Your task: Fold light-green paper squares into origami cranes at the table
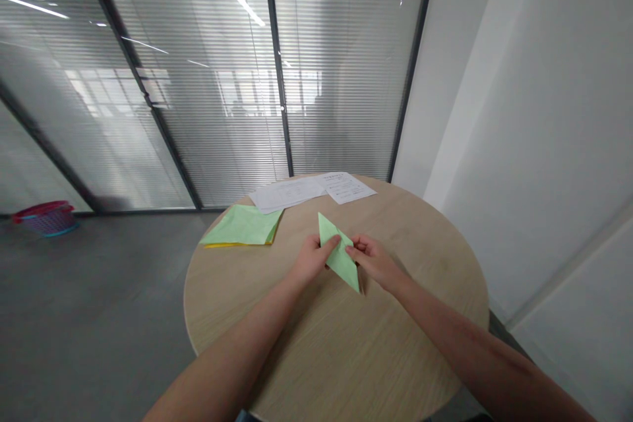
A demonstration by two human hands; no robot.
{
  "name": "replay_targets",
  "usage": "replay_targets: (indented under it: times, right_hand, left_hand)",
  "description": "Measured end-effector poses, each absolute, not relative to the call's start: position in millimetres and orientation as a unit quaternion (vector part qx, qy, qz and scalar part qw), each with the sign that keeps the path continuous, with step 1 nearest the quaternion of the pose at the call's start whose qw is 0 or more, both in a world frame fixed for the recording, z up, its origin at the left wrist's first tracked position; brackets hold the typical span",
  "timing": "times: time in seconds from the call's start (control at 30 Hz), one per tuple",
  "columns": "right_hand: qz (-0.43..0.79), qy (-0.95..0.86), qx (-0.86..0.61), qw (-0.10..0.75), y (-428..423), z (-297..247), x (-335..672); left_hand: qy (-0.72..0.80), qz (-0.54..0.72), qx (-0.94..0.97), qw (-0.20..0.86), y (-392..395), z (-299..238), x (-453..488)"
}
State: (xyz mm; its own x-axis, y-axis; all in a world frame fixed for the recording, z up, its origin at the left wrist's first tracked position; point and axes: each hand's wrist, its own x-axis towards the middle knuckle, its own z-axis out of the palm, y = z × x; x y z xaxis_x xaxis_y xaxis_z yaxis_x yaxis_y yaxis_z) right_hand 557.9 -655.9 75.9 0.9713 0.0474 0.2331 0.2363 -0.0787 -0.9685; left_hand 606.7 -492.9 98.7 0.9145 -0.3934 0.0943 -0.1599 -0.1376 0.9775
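Head view is showing the left hand [312,257] pinching a small, slanted, pale green piece of folded paper [341,261], thumb lying flat on top. Its other fingers are mostly hiding underneath, so I can't tell how they're spread. The right hand [372,257] is pinching the right edge, thumb on top, fingers curling in beside and behind it. My guess: the left is steadying the paper while the right is minding that edge, since something this light would be slipping around otherwise.

The bigger pale green sheet with yellow showing beneath [242,225] is lying far left on the round light-wood table [395,343], and the white printed paper sheets [291,194] are sitting by the far rim, probably so they're not getting in the way.

As for the folded piece, it's sitting between both thumbs, one point poking out beyond the left thumb, the other angling back toward the person. Can't tell whether that lower tip is touching the wood.
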Motion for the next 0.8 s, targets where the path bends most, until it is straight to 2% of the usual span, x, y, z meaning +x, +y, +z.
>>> replay_targets:
  times: [0.37, 0.53, 0.67, 0.8]
  right_hand:
    - [-0.034, -0.095, -0.727, 0.679, -655.8, 73.2, 556.2]
    - [0.018, -0.087, -0.684, 0.724, -651.3, 78.0, 550.8]
    - [0.077, -0.105, -0.671, 0.73, -648.7, 79.1, 549.4]
    - [0.086, -0.114, -0.672, 0.727, -648.6, 75.8, 550.9]
  left_hand:
    - [-0.23, -0.084, 0.711, 0.659, -493.1, 102.5, 604.4]
    - [-0.205, -0.106, 0.701, 0.675, -493.0, 101.7, 604.9]
    - [-0.229, -0.098, 0.715, 0.653, -493.9, 100.1, 603.6]
    - [-0.265, -0.091, 0.752, 0.597, -493.2, 101.7, 602.7]
